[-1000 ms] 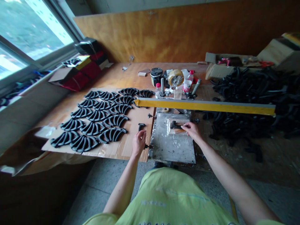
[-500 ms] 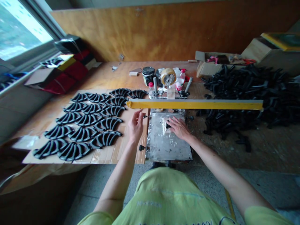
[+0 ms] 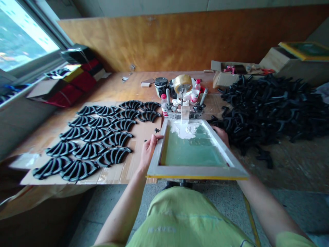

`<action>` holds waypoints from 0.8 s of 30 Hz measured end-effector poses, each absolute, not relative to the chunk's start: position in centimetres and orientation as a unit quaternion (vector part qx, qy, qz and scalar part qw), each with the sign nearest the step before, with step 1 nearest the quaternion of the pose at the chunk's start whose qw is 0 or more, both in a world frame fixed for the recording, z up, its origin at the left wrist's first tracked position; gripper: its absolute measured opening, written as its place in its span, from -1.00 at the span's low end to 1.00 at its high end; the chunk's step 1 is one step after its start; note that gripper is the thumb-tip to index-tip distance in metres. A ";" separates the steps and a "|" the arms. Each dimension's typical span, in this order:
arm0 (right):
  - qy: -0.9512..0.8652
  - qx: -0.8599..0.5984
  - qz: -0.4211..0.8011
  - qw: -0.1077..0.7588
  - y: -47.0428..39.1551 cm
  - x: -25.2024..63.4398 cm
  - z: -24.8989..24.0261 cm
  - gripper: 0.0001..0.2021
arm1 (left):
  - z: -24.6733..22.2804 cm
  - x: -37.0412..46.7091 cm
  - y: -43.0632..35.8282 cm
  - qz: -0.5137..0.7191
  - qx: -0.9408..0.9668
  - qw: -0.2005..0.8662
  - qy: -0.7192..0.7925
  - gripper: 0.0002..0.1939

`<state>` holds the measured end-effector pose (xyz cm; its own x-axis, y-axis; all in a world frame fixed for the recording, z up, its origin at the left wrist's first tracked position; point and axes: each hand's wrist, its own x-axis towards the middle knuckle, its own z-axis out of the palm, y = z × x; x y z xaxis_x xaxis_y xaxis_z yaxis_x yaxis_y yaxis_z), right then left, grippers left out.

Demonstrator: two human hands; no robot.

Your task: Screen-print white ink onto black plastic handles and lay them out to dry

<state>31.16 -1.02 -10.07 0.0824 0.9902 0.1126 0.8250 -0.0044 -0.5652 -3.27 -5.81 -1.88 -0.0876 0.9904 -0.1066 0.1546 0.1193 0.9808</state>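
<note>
A screen-printing frame (image 3: 197, 170) with grey sides, a yellow lower edge and green mesh lies over the metal plate's place and hides it. White paste (image 3: 186, 130) is spread at the mesh's far end. My left hand (image 3: 149, 149) is at the frame's left side, thumb and finger closed on its edge. At the right side, my right hand (image 3: 221, 135) grips the frame, most of its fingers hidden behind the edge. A clamp (image 3: 185, 113) stands at the frame's far end.
Rows of curved black parts (image 3: 79, 169) lie on cardboard (image 3: 144, 161) at left. A pile of black parts (image 3: 272, 106) is at right. Behind the clamp are a tape roll (image 3: 182, 81), a dark tub (image 3: 161, 87) and bottles (image 3: 163, 103). Boxes (image 3: 64, 92) stand by the window.
The raised frame, seen edge-on before, has come down over the metal plate. My right hand has left the plate and moved right to the frame's side; my left hand is now at its left side.
</note>
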 end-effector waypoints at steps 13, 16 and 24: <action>-0.808 -0.566 0.108 0.123 6.6 21.3 -6.8 -0.78 | -13.4 -4.3 -7.6 0.323 0.455 0.521 0.646 -0.21; -0.804 -0.583 0.089 0.083 6.1 22.0 -7.0 -0.85 | -13.8 -4.4 -7.7 0.329 0.440 0.542 0.636 -0.21; -0.826 -0.557 0.046 0.071 1.0 21.0 -8.5 -0.81 | -13.6 -4.3 -7.7 0.318 0.444 0.542 0.639 -0.24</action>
